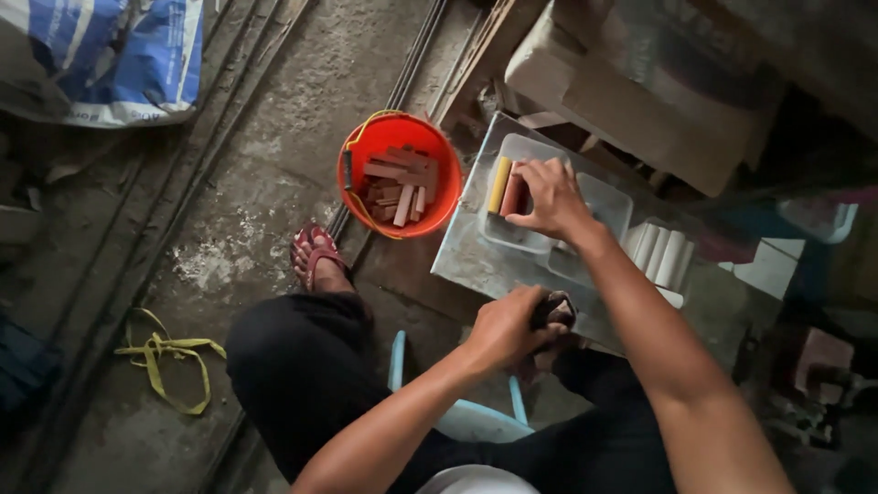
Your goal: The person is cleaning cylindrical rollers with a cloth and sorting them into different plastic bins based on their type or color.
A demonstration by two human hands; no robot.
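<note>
**Two hands busy over a low desk**

Far left, a blue and white sack (110, 55) lies on the floor, with a yellow strap (169, 361) below it. Further right, an orange bucket (398, 174) holds short wooden blocks (401, 183), beside a foot in a red sandal (315, 256). The left hand (503, 329) is curled shut around a dark object (553, 311) at the near edge of the desk (476, 261), forearm angled up from below. The right hand (549, 197) reaches forward, wrist bent, fingers pinching a reddish block (512, 194) beside a yellow one (498, 185) in a clear plastic tray (526, 240). White cylinders (660, 256) lie just right.
</note>
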